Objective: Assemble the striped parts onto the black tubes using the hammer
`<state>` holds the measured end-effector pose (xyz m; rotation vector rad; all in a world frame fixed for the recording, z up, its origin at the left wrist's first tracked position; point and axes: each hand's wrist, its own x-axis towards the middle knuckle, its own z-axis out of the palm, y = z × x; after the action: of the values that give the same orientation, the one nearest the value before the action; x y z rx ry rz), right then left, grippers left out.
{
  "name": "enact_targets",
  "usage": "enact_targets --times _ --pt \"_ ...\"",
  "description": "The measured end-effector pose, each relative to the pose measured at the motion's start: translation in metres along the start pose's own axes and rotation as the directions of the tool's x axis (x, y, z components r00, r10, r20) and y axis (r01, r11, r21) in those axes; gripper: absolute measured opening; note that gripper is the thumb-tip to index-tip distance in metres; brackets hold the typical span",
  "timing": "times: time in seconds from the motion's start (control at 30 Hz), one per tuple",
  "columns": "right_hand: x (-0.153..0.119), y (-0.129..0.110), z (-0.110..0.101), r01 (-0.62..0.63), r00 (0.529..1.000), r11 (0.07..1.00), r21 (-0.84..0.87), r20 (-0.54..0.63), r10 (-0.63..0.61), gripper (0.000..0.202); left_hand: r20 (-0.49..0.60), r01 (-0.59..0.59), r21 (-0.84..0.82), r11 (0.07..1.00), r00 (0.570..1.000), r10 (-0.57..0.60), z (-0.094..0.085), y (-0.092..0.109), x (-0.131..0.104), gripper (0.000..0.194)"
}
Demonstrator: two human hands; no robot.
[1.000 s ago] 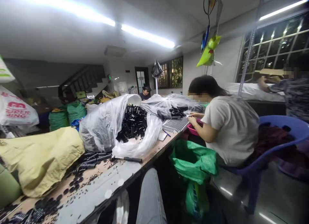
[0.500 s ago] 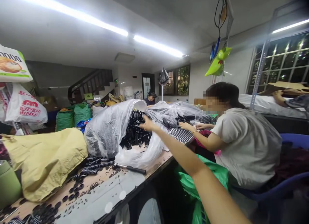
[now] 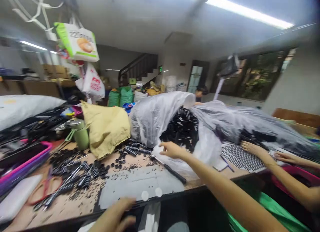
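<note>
My right hand (image 3: 173,150) is just in front of the mouth of a clear plastic bag (image 3: 153,117) full of black plastic parts (image 3: 182,130). Its fingers are bent together; whatever they hold is too small or blurred to make out. Below it, a hammer (image 3: 175,173) with a black handle lies across the edge of a grey sheet (image 3: 130,185). At the table's front edge is my left hand (image 3: 121,213), smeared by motion, thumb and fingers apart with nothing seen between them. Small black rings (image 3: 117,164) and ridged black-and-white rods (image 3: 136,148) are strewn nearby.
A co-worker's hands (image 3: 255,150) are over a tray of rows (image 3: 242,158) at the right. On the left are red-handled scissors (image 3: 46,188), a pink-rimmed bin (image 3: 37,152), a green flask (image 3: 80,135) and a yellow cloth (image 3: 107,128). Bags hang above.
The view has swung left. My right hand has drawn back from the black parts inside the bag to just in front of its mouth. My left hand has come into view.
</note>
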<state>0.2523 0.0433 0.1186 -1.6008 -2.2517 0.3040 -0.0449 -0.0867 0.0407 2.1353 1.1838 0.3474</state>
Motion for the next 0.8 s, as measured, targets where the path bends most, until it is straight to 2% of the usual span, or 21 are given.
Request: enact_targets --times 0.1,0.2,0.23,0.3,0.37,0.4,0.47,0.5,0.57,0.6,0.67,0.73,0.8 --pt "0.005 -0.037 0.063 0.15 0.969 0.987 -0.05 0.204 -0.137 0.033 -0.202 0.065 -0.011 0.998 0.977 -0.066 -0.03 -0.021 0.031 0.038" --pt "-0.001 -0.066 0.109 0.271 0.927 0.96 -0.074 0.288 -0.239 0.028 -0.424 0.117 0.082 0.99 0.903 -0.072 -0.05 -0.046 0.05 0.042" --pt "-0.005 -0.072 0.122 0.322 0.91 0.943 -0.078 0.299 -0.286 0.027 -0.461 0.126 0.108 0.986 0.885 -0.062 -0.053 -0.054 0.05 0.042" --pt "-0.018 -0.078 0.144 0.449 0.855 0.892 -0.06 0.317 -0.41 0.025 -0.479 0.117 0.123 0.985 0.877 -0.044 -0.054 -0.067 0.042 0.04" --pt "-0.035 -0.076 0.158 0.538 0.803 0.843 -0.008 0.311 -0.509 0.021 -0.482 0.111 0.094 0.989 0.875 -0.052 -0.048 -0.076 0.025 0.038" --pt "-0.043 -0.072 0.162 0.545 0.801 0.838 0.021 0.285 -0.527 0.02 -0.478 0.121 0.067 0.99 0.875 -0.075 -0.043 -0.077 0.015 0.037" --pt "-0.058 -0.063 0.163 0.473 0.861 0.877 0.08 0.168 -0.48 0.019 -0.424 0.149 -0.008 0.989 0.895 -0.139 -0.028 -0.073 -0.004 0.033" --pt "-0.064 -0.058 0.16 0.412 0.901 0.904 0.118 0.099 -0.423 0.018 -0.358 0.151 -0.048 0.987 0.92 -0.158 -0.017 -0.067 -0.013 0.032" --pt "-0.073 -0.048 0.15 0.271 0.962 0.941 0.204 -0.027 -0.271 0.017 -0.145 0.12 -0.103 0.987 0.98 -0.135 0.013 -0.051 -0.027 0.029" --pt "-0.076 -0.044 0.144 0.203 0.979 0.948 0.244 -0.077 -0.189 0.016 -0.021 0.097 -0.101 0.99 0.995 -0.1 0.03 -0.043 -0.031 0.03" --pt "-0.084 -0.039 0.13 0.093 0.989 0.946 0.309 -0.142 -0.05 0.016 0.169 0.059 -0.008 0.998 0.984 -0.057 0.063 -0.028 -0.036 0.034" --pt "-0.094 -0.038 0.118 0.025 0.984 0.936 0.351 -0.172 0.038 0.016 0.235 0.07 0.177 0.982 0.966 -0.112 0.086 -0.022 -0.034 0.031" --pt "-0.106 -0.041 0.11 -0.006 0.981 0.93 0.368 -0.18 0.077 0.016 0.172 0.157 0.344 0.926 0.959 -0.227 0.09 -0.026 -0.026 0.021"
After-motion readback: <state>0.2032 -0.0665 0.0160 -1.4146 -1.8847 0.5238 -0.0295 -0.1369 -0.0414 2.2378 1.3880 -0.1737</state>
